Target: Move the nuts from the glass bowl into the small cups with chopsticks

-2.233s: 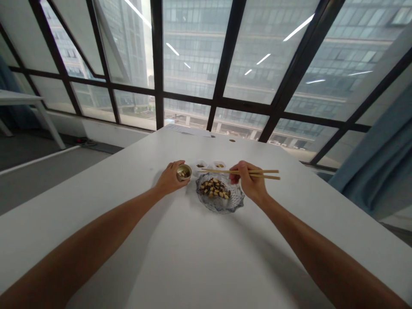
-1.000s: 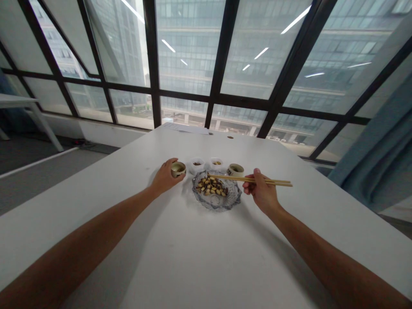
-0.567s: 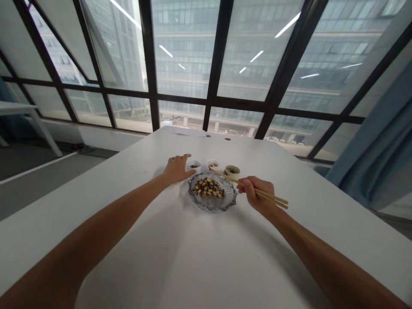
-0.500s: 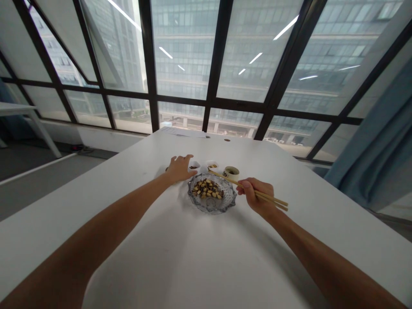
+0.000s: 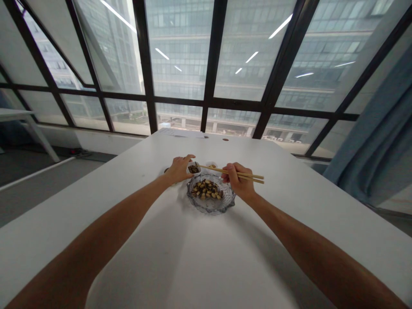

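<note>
A cut-glass dish (image 5: 210, 204) with mixed light and dark seeds stands mid-table. My right hand (image 5: 237, 182) sits at its right rim, closed on a pair of wooden chopsticks (image 5: 231, 173) whose tips reach left over a small white cup of dark seeds (image 5: 194, 169). My left hand (image 5: 178, 169) rests beside that cup, fingers curled around its left side and touching it. A second small white cup (image 5: 211, 166) stands just behind the chopsticks. Part of a small dark cup shows under my left hand.
The white table (image 5: 206, 257) runs to a tall window wall with black frames. Papers (image 5: 183, 133) lie at the far table edge. Another white table (image 5: 19, 118) stands at the far left, and a blue curtain (image 5: 376, 141) hangs at the right.
My left hand let go of the small brown cup and moved right to the white cup of dark seeds. My right hand swung the chopsticks left, tips now over that cup.
</note>
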Motion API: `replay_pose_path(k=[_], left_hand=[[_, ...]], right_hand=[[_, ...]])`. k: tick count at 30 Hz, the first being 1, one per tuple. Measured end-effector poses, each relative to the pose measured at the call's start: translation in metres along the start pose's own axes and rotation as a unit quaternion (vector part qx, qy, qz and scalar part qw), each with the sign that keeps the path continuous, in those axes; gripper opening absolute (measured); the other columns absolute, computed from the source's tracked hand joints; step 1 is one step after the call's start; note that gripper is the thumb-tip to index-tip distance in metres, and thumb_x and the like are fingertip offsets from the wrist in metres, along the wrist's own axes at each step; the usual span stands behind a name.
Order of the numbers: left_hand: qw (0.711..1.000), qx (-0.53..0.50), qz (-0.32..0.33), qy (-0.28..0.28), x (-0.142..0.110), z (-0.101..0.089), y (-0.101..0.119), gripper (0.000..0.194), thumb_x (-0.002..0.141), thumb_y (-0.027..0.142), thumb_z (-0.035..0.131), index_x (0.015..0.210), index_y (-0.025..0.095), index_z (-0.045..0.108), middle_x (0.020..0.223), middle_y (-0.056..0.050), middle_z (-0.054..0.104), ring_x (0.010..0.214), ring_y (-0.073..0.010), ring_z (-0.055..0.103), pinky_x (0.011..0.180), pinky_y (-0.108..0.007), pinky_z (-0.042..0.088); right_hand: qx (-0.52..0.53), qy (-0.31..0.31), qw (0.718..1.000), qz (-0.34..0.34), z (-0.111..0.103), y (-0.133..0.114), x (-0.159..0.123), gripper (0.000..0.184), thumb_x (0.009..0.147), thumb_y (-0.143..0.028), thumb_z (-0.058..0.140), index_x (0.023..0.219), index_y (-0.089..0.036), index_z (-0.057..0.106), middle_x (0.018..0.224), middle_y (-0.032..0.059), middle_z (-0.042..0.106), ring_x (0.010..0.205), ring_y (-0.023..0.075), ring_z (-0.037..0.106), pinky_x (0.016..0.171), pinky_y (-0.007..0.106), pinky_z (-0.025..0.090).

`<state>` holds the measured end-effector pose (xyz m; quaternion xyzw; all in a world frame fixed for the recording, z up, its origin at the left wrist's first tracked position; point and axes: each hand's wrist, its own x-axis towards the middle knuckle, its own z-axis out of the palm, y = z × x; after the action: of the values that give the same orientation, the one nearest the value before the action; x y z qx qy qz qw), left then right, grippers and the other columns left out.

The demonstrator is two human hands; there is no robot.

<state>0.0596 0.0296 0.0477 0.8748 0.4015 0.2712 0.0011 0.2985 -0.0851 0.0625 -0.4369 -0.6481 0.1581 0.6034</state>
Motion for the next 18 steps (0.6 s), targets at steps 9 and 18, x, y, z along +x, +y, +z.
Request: replay_pose_path(k=[9, 18], left_hand=[[1.0, -0.009, -0.008, 0.002, 0.001, 0.001, 0.0, 0.068, 0.074, 0.037, 0.079, 0.134, 0.023, 0.05, 0.123, -0.012, 0.072, 0.118, -0.0354, 0.066, 0.106, -0.052, 0.043], [0.998, -0.002, -0.044, -0.036, 0.01, 0.009, -0.01, 0.058, 0.082, 0.043, 0.07, 0.133, 0.023, 0.05, 0.126, -0.013, 0.072, 0.123, -0.0334, 0.064, 0.112, -0.056, 0.035]], right_hand=[[-0.016, -0.033, 0.999, 0.012, 0.001, 0.004, 0.008, 0.054, 0.091, -0.071, 0.059, 0.077, -0.02, 0.071, 0.064, 0.0046, 0.071, 0.051, 0.0159, 0.066, 0.046, 0.024, 0.051], [-0.056, -0.14, 0.988, -0.021, -0.022, -0.018, -0.021, 0.053, 0.097, -0.063, 0.056, 0.064, -0.023, 0.067, 0.054, 0.0021, 0.065, 0.045, 0.0153, 0.059, 0.042, 0.027, 0.045]])
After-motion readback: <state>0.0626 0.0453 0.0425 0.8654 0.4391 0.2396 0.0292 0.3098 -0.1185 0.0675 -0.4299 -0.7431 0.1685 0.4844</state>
